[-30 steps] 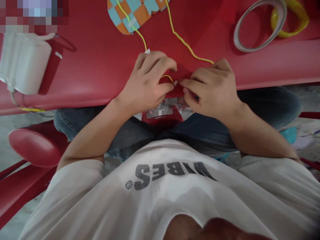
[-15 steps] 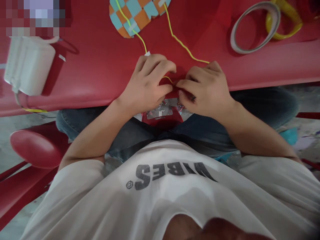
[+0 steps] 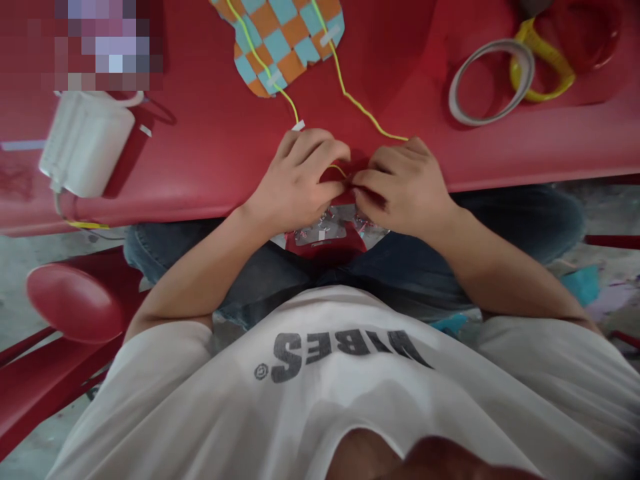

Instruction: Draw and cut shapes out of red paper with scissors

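A yellow string (image 3: 367, 115) runs from an orange and blue checkered paper piece (image 3: 287, 40) down to both hands. Strips of clear tape hold it on the paper. My left hand (image 3: 303, 179) is closed near the table edge, its thumb and finger pinching the string. Facing it, my right hand (image 3: 400, 183) pinches the string too, fingertips almost touching those of the left. A short loop of string shows between the hands. Just above the left fingers, a small white tab (image 3: 299, 125) sits on the string. What lies exactly between the fingertips is hidden.
On the red table (image 3: 200, 133), a white box-like device (image 3: 90, 143) with a cable stands at the left. At the right lie a tape roll (image 3: 455, 100) and a yellow ring (image 3: 555, 87). A red stool (image 3: 75, 303) stands at the lower left. Scraps litter the floor.
The view has shifted slightly, so table items sit lower in the picture. Both hands keep their pinch on the string, with the right hand slightly closer to the left.
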A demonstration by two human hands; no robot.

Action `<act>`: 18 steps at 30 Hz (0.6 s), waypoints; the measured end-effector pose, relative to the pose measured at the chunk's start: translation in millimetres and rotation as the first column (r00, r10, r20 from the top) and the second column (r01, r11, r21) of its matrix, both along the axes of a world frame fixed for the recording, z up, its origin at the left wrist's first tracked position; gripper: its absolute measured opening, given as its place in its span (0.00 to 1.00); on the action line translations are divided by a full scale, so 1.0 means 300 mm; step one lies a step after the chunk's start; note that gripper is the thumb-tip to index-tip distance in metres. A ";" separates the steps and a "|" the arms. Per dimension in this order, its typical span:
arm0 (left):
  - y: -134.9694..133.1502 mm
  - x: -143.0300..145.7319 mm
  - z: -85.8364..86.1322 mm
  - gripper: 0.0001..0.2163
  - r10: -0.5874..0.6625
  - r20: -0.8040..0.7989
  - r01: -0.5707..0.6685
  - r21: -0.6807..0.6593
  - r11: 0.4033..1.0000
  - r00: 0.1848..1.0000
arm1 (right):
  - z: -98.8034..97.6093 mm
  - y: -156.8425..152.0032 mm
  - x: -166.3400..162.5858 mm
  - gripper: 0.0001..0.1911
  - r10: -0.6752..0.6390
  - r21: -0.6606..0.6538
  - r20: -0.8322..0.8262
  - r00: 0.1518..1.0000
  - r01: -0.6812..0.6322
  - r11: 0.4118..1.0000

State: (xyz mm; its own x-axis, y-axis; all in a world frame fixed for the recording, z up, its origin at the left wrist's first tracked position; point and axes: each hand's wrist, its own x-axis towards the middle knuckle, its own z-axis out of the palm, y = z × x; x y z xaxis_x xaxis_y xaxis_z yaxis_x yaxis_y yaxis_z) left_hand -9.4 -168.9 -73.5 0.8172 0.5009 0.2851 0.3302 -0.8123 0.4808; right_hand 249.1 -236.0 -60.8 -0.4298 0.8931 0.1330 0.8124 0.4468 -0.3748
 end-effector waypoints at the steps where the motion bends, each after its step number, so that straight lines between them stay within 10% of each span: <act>1: -0.003 -0.001 -0.006 0.13 0.007 0.009 -0.007 0.016 1.000 1.000 | -0.004 0.000 -0.001 0.15 0.008 0.015 0.009 1.000 -0.008 1.000; 9: -0.010 -0.031 0.003 0.12 -0.023 0.053 0.010 0.238 0.971 0.998 | 0.002 0.001 -0.023 0.13 0.047 0.223 0.141 0.989 -0.078 0.972; 18: 0.000 -0.021 -0.009 0.10 0.110 0.096 -0.122 0.138 0.983 0.989 | -0.014 0.012 -0.032 0.13 0.054 0.172 0.031 0.998 -0.058 0.983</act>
State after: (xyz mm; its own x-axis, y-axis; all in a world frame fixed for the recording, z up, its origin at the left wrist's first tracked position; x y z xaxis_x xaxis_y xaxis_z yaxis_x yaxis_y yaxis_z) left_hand -15.8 -168.8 -76.3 0.7247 0.5399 0.4281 0.3881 -0.8332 0.3939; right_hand 239.6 -232.3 -64.9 -0.4840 0.8321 0.2708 0.7929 0.5479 -0.2667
